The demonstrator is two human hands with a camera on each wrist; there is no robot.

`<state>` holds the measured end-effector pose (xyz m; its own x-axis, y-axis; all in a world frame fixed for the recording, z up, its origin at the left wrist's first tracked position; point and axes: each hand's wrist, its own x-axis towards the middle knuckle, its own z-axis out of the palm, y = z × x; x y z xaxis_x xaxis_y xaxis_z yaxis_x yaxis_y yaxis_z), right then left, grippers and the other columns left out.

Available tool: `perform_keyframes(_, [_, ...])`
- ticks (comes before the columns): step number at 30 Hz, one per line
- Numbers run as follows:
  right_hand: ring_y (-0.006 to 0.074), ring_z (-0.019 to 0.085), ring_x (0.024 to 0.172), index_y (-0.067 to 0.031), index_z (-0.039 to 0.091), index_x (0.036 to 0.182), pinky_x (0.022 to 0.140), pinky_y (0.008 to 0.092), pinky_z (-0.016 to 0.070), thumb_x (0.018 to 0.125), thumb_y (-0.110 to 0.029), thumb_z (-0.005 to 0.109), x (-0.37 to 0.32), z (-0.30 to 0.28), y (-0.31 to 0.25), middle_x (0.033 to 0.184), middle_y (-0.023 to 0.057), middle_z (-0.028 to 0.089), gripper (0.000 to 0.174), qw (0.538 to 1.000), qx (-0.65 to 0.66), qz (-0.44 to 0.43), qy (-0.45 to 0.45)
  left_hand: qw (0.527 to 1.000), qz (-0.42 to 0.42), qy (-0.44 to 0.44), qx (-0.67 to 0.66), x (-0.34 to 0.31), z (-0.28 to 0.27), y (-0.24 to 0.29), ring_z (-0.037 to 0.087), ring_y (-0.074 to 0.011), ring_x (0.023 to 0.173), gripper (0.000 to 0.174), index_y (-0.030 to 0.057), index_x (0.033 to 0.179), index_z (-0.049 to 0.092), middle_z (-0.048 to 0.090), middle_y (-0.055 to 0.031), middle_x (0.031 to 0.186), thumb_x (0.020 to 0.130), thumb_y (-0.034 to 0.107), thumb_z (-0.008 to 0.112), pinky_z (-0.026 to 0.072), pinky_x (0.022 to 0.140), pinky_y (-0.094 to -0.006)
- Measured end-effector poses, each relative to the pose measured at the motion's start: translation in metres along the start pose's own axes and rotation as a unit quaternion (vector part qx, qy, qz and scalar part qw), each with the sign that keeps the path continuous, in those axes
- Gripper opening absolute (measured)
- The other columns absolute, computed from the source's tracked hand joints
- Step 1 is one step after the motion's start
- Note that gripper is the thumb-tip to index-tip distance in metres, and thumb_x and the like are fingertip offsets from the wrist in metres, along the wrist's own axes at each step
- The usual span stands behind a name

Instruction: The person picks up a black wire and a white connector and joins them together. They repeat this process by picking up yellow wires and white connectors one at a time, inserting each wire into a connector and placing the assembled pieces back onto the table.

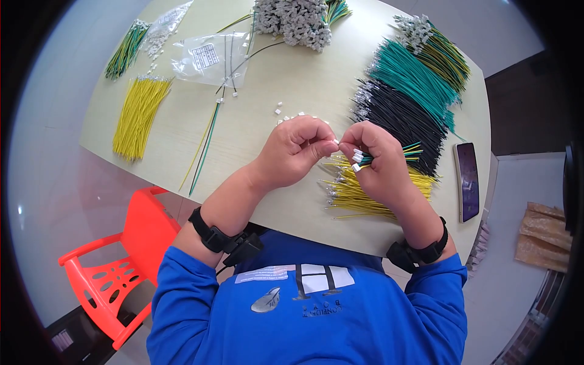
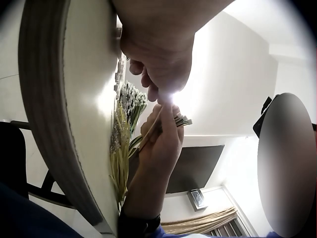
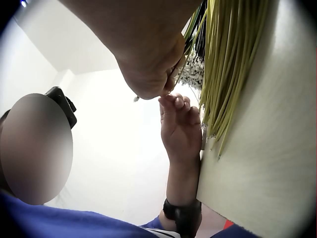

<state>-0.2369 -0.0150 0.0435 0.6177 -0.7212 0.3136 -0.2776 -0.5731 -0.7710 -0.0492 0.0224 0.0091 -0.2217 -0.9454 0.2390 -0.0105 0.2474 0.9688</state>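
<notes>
Both hands meet at the fingertips above the table's near side. My left hand (image 1: 297,149) pinches a tiny white plastic connector (image 1: 336,142) between thumb and forefinger. My right hand (image 1: 382,163) has its thumb and forefinger right at that connector, and a yellow wire (image 2: 151,130) runs along its fingers toward them in the left wrist view. The same hand also holds several green and yellow wires tipped with white connectors (image 1: 358,159) in its curled fingers. Below it lies a bundle of yellow wires (image 1: 359,193) with bare metal terminals. Loose white connectors (image 1: 287,118) lie just beyond my left hand.
Black wires (image 1: 404,118), green wires (image 1: 417,76) and finished harnesses (image 1: 441,58) lie at the right, beside a phone (image 1: 467,182). A large connector pile (image 1: 292,21) is at the back. Yellow wires (image 1: 141,115) and a plastic bag (image 1: 210,58) lie left. A red chair (image 1: 131,243) stands nearby.
</notes>
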Motion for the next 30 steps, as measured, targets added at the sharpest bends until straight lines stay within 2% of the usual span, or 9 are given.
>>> perform_keyframes(3, [0.0148,0.05,0.064,-0.0004,0.054,0.084,0.057,0.0244,0.0408,0.078,0.009,0.058,0.0,0.0,0.001,0.075,0.0063,0.053,0.012,1.0,-0.003,-0.009,-0.004,0.998,0.037,0.003,0.055,0.001,0.0,0.001,0.05,-0.0073,0.069,0.007,0.0034,0.084,0.059,0.056,-0.0013,0.079,0.087,0.008,0.063,0.0396,0.061,-0.0216])
perform_keyframes(8, [0.0148,0.05,0.064,-0.0006,0.054,0.084,0.057,0.0249,0.0409,0.075,0.011,0.057,0.0,0.001,0.002,0.074,0.0061,0.053,0.015,1.0,-0.002,-0.022,0.004,0.998,0.037,0.012,0.059,0.0,0.002,0.0,0.049,-0.0076,0.068,0.008,0.0037,0.083,0.06,0.057,-0.0017,0.079,0.086,0.009,0.064,0.039,0.06,-0.0218])
perform_keyframes(16, [0.0169,0.051,0.064,-0.0006,0.055,0.084,0.059,0.0263,0.0421,0.074,0.009,0.058,0.001,0.0,0.003,0.073,0.0067,0.055,0.014,0.999,-0.018,-0.035,0.005,0.998,0.018,-0.007,0.058,0.0,-0.001,0.003,0.051,-0.0078,0.07,0.01,0.0029,0.084,0.06,0.057,-0.0019,0.079,0.087,0.011,0.064,0.0407,0.062,-0.0221])
perform_keyframes(20, [0.0181,0.055,0.066,-0.0008,0.057,0.084,0.061,0.0266,0.0441,0.074,0.007,0.06,0.002,-0.005,-0.001,0.074,0.0069,0.058,0.013,1.0,-0.013,-0.007,0.011,1.0,-0.02,0.0,-0.008,0.0,0.0,0.001,0.053,-0.0077,0.074,0.011,0.0019,0.086,0.06,0.058,-0.002,0.081,0.089,0.012,0.062,0.0424,0.065,-0.0214])
perform_keyframes(23, [0.018,0.058,0.068,-0.0013,0.059,0.084,0.062,0.027,0.0459,0.074,0.004,0.063,0.002,-0.009,-0.003,0.076,0.0067,0.061,0.012,0.998,-0.052,-0.015,0.015,0.993,-0.05,0.002,-0.109,0.0,0.002,0.002,0.042,-0.0028,0.062,0.011,0.0024,0.086,0.061,0.053,0.0031,0.071,0.087,0.013,0.065,0.0349,0.055,-0.0193])
perform_keyframes(28, [0.0179,0.059,0.069,-0.0018,0.06,0.084,0.063,0.0277,0.0471,0.075,0.003,0.062,0.004,-0.011,-0.006,0.077,0.0057,0.062,0.01,0.996,-0.082,-0.022,-0.006,0.997,-0.06,-0.005,-0.051,0.001,0.0,-0.003,0.042,-0.002,0.062,0.012,0.0031,0.086,0.061,0.052,0.0036,0.071,0.088,0.014,0.063,0.0335,0.055,-0.0186])
perform_keyframes(30, [0.0187,0.059,0.068,-0.0026,0.061,0.083,0.062,0.0274,0.0467,0.076,0.001,0.064,0.005,-0.014,-0.01,0.077,0.0062,0.062,0.009,0.997,-0.067,0.016,-0.039,0.999,-0.02,0.005,-0.037,0.001,0.001,-0.001,0.042,-0.0016,0.061,0.012,0.0033,0.086,0.062,0.053,0.0039,0.071,0.089,0.014,0.063,0.033,0.054,-0.0185])
